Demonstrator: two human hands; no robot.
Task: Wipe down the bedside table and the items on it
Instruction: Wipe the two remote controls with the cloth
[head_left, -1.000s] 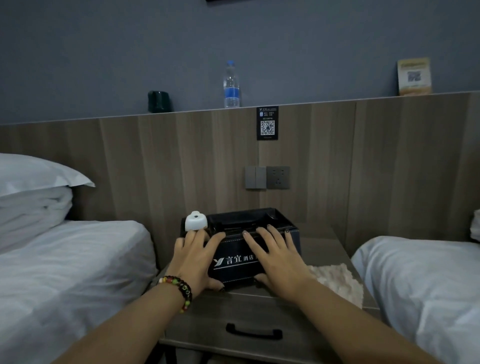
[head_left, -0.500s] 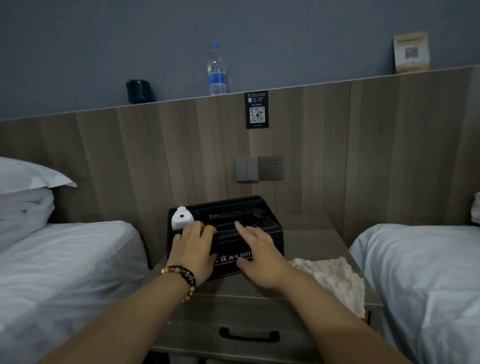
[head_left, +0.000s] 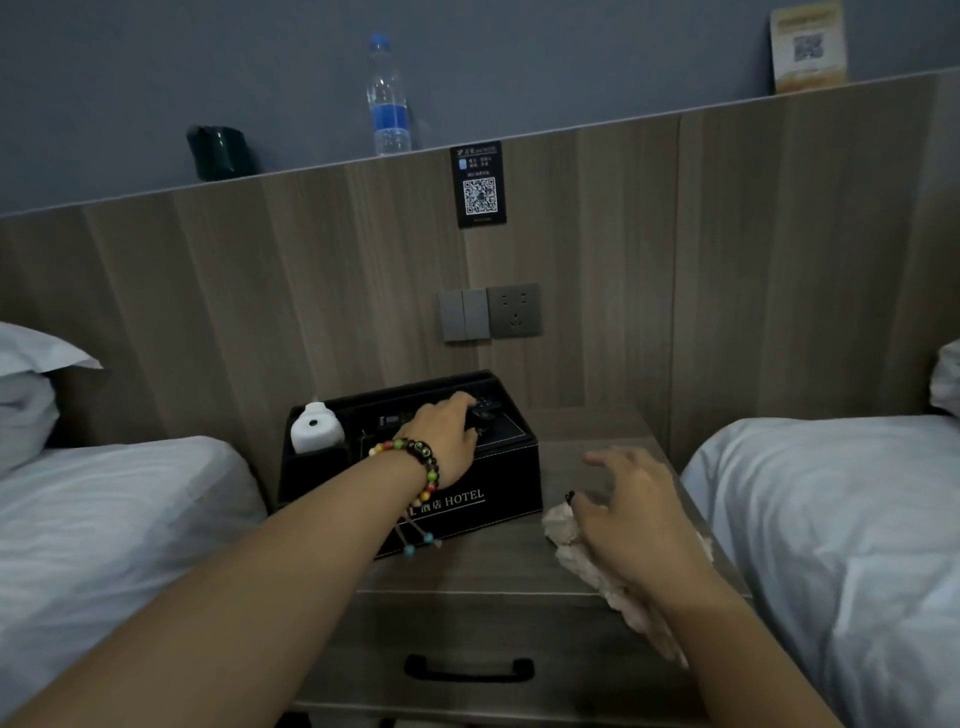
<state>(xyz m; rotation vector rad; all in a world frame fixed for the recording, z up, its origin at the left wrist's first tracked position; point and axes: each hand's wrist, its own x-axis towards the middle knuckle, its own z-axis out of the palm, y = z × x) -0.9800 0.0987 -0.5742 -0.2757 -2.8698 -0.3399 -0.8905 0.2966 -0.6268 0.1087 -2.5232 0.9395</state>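
1. Counter (head_left: 483, 571) between the two beds is what needs wiping; the left hand (head_left: 447, 436) reaches into the black box (head_left: 415, 467) at its back left, fingers curled on a small dark item (head_left: 485, 408) there, probably a remote, though it is too dim to be sure.
2. Right hand (head_left: 631, 514) hovers with fingers loosely spread, holding nothing, just above the cloth (head_left: 566, 530) lying on the counter's right side.
3. To do this step well, I'd say lift the item clear of the box, take up the cloth, and wipe it all round before setting it down.
4. A white dispenser (head_left: 314, 428) sits in the box's left compartment, beside the left wrist.
5. Bare counter top lies in front, between both forearms, above the drawer handle (head_left: 467, 670).
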